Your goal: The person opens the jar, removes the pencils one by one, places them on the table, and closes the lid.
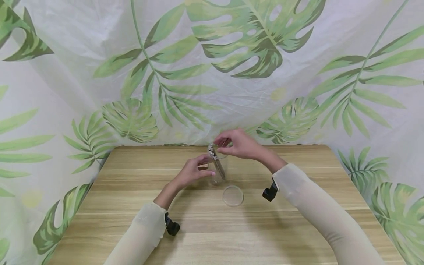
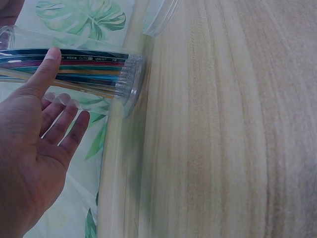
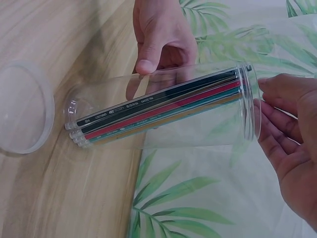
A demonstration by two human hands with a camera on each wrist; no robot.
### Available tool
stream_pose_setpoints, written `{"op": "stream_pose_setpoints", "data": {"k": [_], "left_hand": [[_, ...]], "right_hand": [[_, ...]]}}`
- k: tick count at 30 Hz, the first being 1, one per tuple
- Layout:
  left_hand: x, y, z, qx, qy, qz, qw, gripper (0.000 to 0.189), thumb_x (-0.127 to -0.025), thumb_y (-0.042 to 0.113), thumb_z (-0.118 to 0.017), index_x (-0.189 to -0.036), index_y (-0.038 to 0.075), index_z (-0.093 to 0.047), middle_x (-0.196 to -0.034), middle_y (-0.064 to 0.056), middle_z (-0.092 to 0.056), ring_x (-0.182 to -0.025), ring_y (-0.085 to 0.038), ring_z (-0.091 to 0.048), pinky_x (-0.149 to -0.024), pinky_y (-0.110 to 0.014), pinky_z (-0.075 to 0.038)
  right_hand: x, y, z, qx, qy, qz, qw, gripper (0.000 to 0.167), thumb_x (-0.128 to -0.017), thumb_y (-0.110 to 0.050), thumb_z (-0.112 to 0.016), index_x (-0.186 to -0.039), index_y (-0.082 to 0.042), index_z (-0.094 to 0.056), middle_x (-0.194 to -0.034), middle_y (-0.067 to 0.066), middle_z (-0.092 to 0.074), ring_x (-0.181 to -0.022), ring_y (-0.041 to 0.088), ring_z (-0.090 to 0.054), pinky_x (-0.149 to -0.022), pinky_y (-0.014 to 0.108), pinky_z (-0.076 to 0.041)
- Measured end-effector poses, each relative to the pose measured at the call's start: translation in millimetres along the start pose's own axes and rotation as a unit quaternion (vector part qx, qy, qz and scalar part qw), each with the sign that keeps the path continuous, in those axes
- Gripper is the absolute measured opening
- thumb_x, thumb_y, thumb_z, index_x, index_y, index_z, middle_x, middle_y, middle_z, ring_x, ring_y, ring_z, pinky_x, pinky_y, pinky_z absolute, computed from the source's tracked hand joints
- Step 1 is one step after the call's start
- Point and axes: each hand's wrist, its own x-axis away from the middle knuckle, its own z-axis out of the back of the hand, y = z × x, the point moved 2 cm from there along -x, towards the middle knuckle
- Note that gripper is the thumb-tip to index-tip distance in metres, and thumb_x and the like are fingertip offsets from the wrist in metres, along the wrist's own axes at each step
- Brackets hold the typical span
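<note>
A clear plastic jar (image 1: 216, 179) stands on the table with several pencils (image 3: 163, 104) leaning inside it, in black, red, green and yellow. My left hand (image 1: 193, 170) holds the jar's side, thumb across the near wall and fingers round behind, as the left hand (image 2: 39, 144) also shows in its wrist view. At the jar's open mouth is my right hand (image 1: 240, 143), its loosely bent fingertips right at the rim in the right wrist view, with no pencil visible between them. A round clear lid (image 1: 233, 196) lies flat in front of the jar.
The wooden table (image 1: 212, 235) ends close behind the jar. Beyond its back edge hangs a white cloth (image 1: 232, 106) printed with green leaves. Black wrist cameras (image 1: 270, 192) sit at both sleeves.
</note>
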Motion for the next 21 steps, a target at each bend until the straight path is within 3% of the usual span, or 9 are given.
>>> {"op": "stream_pose_setpoints", "data": {"k": [5,21], "left_hand": [[0.5,2.0,0.5,-0.006,-0.004,0.004,1.0000,0.064,-0.087,0.010,-0.088,-0.143,-0.001,-0.059,-0.139,-0.022,-0.067,-0.131,-0.043,-0.063,-0.106,-0.040,-0.058],[1.2,3.1,0.0,0.001,-0.003,-0.003,1.0000,0.059,-0.088,0.007,-0.087,-0.140,-0.004,-0.061,-0.140,-0.024,-0.066,-0.129,-0.049,-0.062,-0.107,-0.050,-0.057]], "right_hand": [[-2.7,-1,-1,0.013,-0.015,-0.002,0.9998,0.020,-0.093,-0.004,-0.080,-0.112,0.002,-0.078,-0.105,0.013,-0.079,-0.090,0.018,-0.076,-0.083,0.035,-0.065],[-13.6,-3,-9,0.026,-0.030,-0.019,0.9990,0.010,-0.094,-0.002,-0.075,-0.101,-0.005,-0.080,-0.092,0.002,-0.079,-0.083,0.009,-0.074,-0.076,0.022,-0.062]]}}
